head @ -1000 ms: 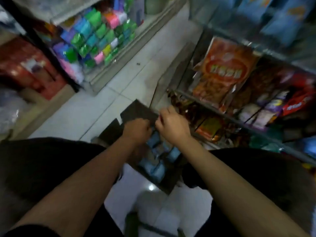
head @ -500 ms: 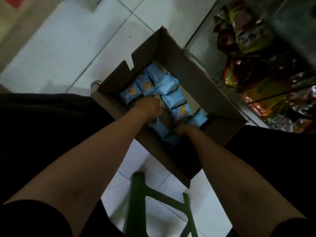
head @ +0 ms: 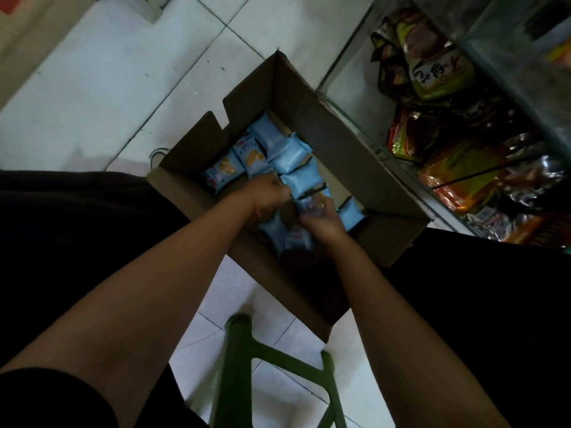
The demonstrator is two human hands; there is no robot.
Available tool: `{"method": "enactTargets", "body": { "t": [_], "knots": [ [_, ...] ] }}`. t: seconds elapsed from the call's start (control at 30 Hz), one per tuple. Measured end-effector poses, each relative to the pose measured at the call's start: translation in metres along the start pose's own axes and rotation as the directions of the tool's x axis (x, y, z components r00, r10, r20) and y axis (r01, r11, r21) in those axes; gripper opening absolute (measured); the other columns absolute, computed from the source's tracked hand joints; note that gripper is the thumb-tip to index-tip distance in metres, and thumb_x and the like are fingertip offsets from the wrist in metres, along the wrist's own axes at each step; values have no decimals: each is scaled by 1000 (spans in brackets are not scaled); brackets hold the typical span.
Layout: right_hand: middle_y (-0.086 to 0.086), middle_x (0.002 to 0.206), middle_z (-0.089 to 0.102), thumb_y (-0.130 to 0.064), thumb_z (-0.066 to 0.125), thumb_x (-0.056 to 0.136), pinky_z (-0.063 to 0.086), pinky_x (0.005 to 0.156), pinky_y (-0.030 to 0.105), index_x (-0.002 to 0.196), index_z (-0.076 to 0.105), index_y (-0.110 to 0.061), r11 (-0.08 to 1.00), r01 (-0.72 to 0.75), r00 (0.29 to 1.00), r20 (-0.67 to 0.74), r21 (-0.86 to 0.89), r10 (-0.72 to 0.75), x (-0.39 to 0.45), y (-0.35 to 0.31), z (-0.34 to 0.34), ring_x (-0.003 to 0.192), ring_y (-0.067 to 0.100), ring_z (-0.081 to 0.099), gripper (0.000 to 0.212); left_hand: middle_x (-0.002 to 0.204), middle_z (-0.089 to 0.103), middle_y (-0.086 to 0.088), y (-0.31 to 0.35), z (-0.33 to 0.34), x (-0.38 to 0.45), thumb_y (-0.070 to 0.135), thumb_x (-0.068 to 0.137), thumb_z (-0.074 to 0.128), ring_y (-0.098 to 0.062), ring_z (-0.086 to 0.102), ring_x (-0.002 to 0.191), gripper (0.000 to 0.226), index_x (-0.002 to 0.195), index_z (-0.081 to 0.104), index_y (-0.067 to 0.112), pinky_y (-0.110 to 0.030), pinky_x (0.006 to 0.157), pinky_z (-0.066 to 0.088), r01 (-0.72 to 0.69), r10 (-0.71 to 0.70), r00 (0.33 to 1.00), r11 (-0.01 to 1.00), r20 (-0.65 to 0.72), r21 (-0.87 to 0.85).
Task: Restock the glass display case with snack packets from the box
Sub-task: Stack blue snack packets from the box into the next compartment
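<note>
Both grips inside box (head: 355, 156): left hand (head: 268, 196), right hand (head: 321, 220) pinching blue snack packets (head: 290, 156). Advice: gather several, lift clear of flaps.

Box (head: 333, 125): plain brown cardboard, matt, raw cut edges seen on the flaps. Snack packets (head: 290, 156): pale blue plastic film, smooth, slight sheen noted. Display case (head: 349, 88): clear glass panes; crinkled glossy foil bags (head: 432, 72) held inside. Floor (head: 108, 97): glazed white tile, smooth, faintly reflective. Stool frame (head: 234, 366): green, matt finish, material not determined.
</note>
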State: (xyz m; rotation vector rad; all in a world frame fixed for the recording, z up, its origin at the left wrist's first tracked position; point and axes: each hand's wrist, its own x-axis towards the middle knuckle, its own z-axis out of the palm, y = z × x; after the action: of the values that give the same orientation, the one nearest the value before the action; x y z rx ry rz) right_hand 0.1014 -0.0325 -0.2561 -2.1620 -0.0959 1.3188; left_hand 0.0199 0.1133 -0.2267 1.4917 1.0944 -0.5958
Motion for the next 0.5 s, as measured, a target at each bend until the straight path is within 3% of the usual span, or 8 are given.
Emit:
{"method": "enactTargets", "body": {
  "t": [0.07,0.13,0.2,0.27,0.37,0.43,0.5],
  "knots": [
    [8,102,58,-8,66,84,48,71,18,120,44,-12,989,70,996,-67,132,-61,-10,-32,-6,87,18,60,42,100,67,-16,7,2,-2,48,89,59,-31,64,90,47,116,63,10,-29,75,48,66,-46,996,961,78,-269],
    [6,98,59,-19,65,86,48,61,17,114,46,-14,970,75,996,-69,232,-60,-10,-58,-6,79,13,60,35,102,70,-13,10,1,-2,58,81,64,-29,68,92,53,112,64,15,-35,85,54,159,-62,976,858,209,-489],
    [6,96,60,-27,60,86,48,63,23,109,49,-15,951,53,999,-21,304,-49,-3,-77,-3,79,14,60,28,93,72,-10,11,-5,-3,49,86,64,-23,71,81,39,108,63,16,-35,73,59,170,-3,966,762,258,-625],
    [5,98,59,-23,52,92,45,66,25,112,53,-13,967,99,994,-62,235,-87,10,-81,-1,85,16,59,22,84,70,-11,8,-11,1,34,90,64,-20,69,67,26,105,62,13,-31,59,58,151,23,970,720,241,-677],
    [12,110,63,-16,50,93,43,82,29,118,57,-7,967,201,952,-203,-159,-231,36,-65,-5,102,26,58,28,89,70,-15,1,-22,18,26,87,70,-20,69,66,37,115,60,4,-32,60,56,72,-5,995,742,101,-667],
    [17,126,59,-16,58,88,41,95,33,127,55,-6,794,273,932,-56,-543,-359,58,-50,-7,116,32,54,41,93,70,-16,-4,-27,28,33,84,72,-22,69,70,46,117,59,4,-30,61,54,37,-69,997,813,-32,-581],
    [13,146,41,-18,73,76,36,105,38,141,42,-14,543,318,935,163,-778,-314,77,-35,-5,133,33,38,73,91,70,-13,-6,-29,34,35,84,70,-24,69,75,38,111,61,9,-30,62,57,32,-104,989,841,-103,-540]
  ]
}}
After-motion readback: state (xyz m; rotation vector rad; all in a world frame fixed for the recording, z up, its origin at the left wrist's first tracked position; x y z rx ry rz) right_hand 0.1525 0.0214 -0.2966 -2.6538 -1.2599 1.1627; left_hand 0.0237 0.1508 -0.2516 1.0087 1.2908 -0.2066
